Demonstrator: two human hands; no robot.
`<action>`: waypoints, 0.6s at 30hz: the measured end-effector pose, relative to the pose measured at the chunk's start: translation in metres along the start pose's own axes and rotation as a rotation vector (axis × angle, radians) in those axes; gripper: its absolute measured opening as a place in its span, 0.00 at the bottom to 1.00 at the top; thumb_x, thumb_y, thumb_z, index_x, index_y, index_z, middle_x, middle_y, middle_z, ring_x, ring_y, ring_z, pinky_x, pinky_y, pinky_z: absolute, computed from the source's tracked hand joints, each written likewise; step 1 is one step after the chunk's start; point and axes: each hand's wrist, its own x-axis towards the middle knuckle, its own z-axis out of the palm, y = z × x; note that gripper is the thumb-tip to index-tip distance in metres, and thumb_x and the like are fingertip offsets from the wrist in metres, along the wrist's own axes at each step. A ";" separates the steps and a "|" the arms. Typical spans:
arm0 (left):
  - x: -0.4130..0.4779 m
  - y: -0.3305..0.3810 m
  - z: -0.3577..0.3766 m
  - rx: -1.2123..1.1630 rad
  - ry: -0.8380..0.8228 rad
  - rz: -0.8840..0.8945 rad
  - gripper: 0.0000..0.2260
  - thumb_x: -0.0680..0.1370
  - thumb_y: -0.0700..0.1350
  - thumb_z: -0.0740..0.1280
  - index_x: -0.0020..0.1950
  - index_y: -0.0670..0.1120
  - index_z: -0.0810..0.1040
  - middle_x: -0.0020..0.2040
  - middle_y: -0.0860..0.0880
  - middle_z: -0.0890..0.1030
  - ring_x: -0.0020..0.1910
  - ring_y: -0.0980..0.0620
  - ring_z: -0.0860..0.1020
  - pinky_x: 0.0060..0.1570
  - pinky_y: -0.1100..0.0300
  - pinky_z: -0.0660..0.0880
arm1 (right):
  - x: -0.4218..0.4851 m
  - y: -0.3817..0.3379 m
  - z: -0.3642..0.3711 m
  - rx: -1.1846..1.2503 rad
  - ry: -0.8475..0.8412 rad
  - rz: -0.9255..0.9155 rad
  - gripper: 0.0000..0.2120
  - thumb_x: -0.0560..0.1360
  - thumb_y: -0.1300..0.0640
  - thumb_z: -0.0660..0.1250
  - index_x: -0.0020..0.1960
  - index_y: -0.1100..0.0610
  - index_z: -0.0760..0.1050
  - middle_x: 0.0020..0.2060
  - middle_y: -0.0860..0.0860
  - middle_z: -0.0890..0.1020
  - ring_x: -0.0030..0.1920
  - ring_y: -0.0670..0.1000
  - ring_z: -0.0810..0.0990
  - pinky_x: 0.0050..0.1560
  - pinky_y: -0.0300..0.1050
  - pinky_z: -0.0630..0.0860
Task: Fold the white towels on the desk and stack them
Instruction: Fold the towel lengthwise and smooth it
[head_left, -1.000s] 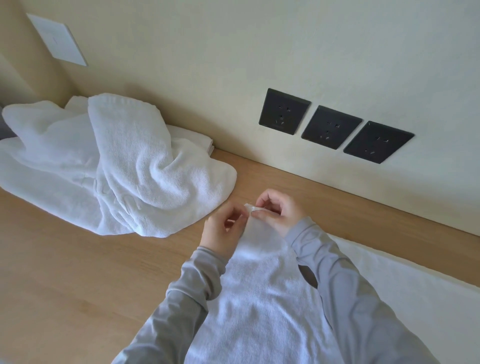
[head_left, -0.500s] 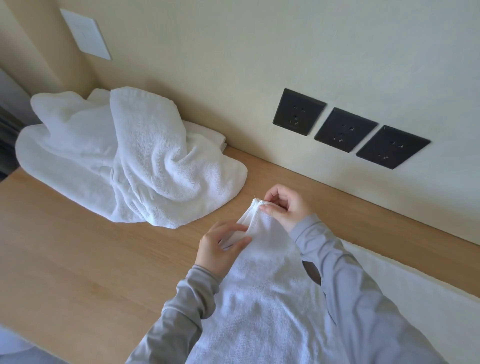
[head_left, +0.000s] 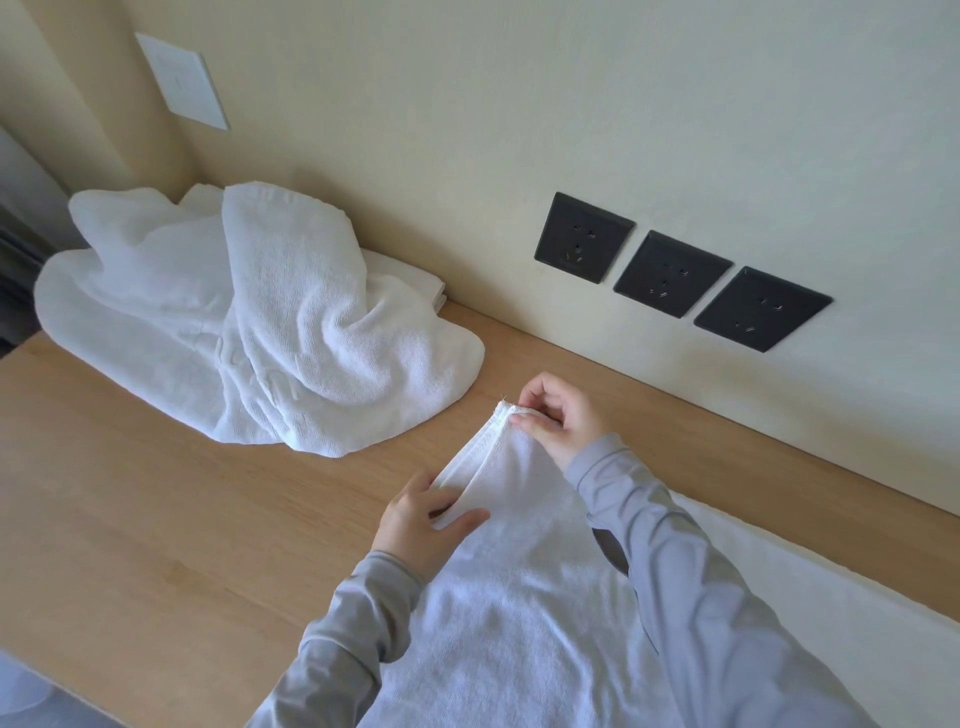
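So the white towel (head_left: 519, 597) being worked on lies flat on the wooden tabletop (head_left: 156, 519), running from 6 o'clock up to about the middle of the shot, where it narrows to a point.

Right hand (head_left: 558, 418) is at the far tip, just right of centre. Its fingers are curled, and the grip is thumb and fingertips pinching the doubled-up corner of the towel. The wrist is bent, with the grey sleeve (head_left: 701, 597) coming in from 5 o'clock across the towel.

Left hand (head_left: 421, 525) sits lower, towards 7 o'clock of the right one. Its grip is pinching the towel's folded left edge, thumb on top and fingers tucked under the hem. The edge runs in a straight line between the two hands.

Over at 10 o'clock there's a rumpled heap of white towels (head_left: 249, 322), and a neatly folded one (head_left: 415, 283) is peeking out from under its wall side. Another white towel (head_left: 831, 597) lies flat at 4 o'clock, partly behind the right arm.

On the wall are three black sockets (head_left: 584, 238) at 2 o'clock and a white switch plate (head_left: 182, 80) at 11.
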 end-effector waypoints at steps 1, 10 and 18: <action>-0.004 -0.006 -0.002 0.021 -0.016 -0.034 0.09 0.70 0.50 0.74 0.43 0.45 0.84 0.43 0.47 0.75 0.43 0.52 0.75 0.46 0.62 0.73 | -0.001 0.000 0.000 0.010 0.007 0.000 0.15 0.71 0.69 0.67 0.35 0.52 0.68 0.31 0.46 0.73 0.33 0.41 0.72 0.39 0.31 0.69; -0.059 -0.057 -0.022 -0.067 0.062 -0.173 0.10 0.69 0.41 0.75 0.42 0.57 0.83 0.38 0.65 0.78 0.40 0.66 0.76 0.40 0.76 0.67 | -0.005 -0.006 0.000 0.070 0.035 -0.027 0.14 0.72 0.71 0.66 0.36 0.54 0.68 0.32 0.50 0.73 0.32 0.39 0.72 0.38 0.27 0.69; -0.080 -0.069 -0.030 -0.076 0.056 -0.239 0.04 0.69 0.44 0.76 0.35 0.48 0.83 0.37 0.56 0.78 0.36 0.58 0.75 0.36 0.71 0.68 | 0.002 -0.005 -0.010 0.006 0.110 -0.053 0.14 0.72 0.68 0.67 0.36 0.52 0.69 0.31 0.48 0.73 0.32 0.42 0.72 0.36 0.31 0.69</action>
